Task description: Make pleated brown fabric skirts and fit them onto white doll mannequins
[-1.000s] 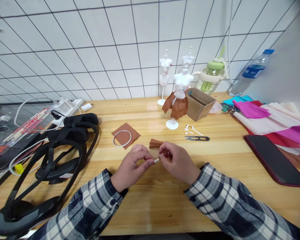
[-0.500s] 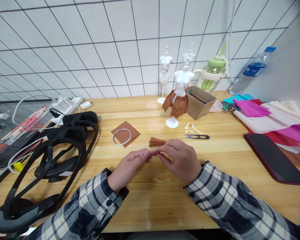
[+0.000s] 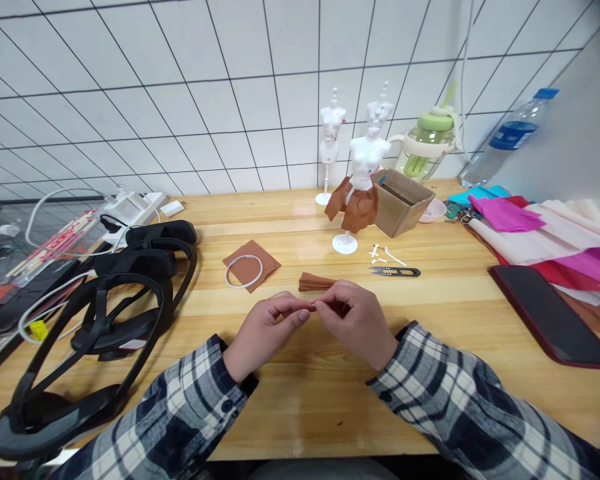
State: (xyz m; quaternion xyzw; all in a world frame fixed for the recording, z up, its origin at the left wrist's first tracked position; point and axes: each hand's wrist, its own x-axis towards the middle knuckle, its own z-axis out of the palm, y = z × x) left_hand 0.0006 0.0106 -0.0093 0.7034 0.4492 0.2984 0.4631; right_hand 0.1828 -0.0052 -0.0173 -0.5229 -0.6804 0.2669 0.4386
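Observation:
My left hand (image 3: 265, 330) and my right hand (image 3: 355, 320) meet fingertip to fingertip over the wooden table (image 3: 300, 393), both pinched closed on something too small to make out. Just beyond my right hand lies a folded strip of brown paper (image 3: 314, 282). A brown paper square (image 3: 251, 265) with a white ring (image 3: 244, 271) on it lies to the left. Small black snips (image 3: 395, 271) and white bits (image 3: 383, 254) lie to the right. A white mannequin in a brown paper skirt (image 3: 359, 193) stands behind.
Black headsets (image 3: 105, 313) and cables fill the left side. A cardboard box (image 3: 400, 200), a second mannequin (image 3: 331, 143), a green jug (image 3: 427, 143) and a water bottle (image 3: 510, 137) stand at the back. A dark phone (image 3: 550, 317) and coloured paper sheets (image 3: 545, 237) lie at the right.
A small white piece showed between my fingertips a second ago; now the fingers hide it. My hands have stayed together and shifted slightly away from me.

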